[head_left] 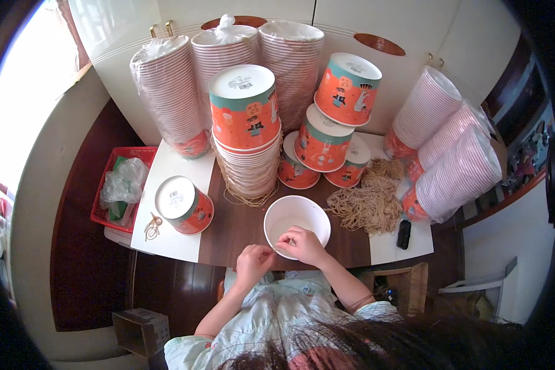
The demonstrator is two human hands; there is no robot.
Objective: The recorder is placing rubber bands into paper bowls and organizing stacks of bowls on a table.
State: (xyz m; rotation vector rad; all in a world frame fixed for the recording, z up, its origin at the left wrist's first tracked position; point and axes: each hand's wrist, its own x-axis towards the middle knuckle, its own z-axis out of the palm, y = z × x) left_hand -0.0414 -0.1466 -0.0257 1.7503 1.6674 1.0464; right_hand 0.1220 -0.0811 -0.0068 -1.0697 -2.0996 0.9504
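Note:
A white-lined paper bucket stands mouth up at the table's front edge, right before me. My right hand reaches over its near rim with fingers pinched together. Just left of it my left hand is pinched too, its fingertips close to the bucket's lower left rim. Whatever lies between the fingertips is too small to make out. Beyond the bucket, a tall stack of upturned orange and teal buckets has beige cords hanging round its lower part. A tangled heap of beige cord lies to the right.
Upturned buckets are piled behind; a single one stands left beside a small cord loop. Plastic-wrapped bucket stacks line the back, others lean at right. A black object and red basket flank the table.

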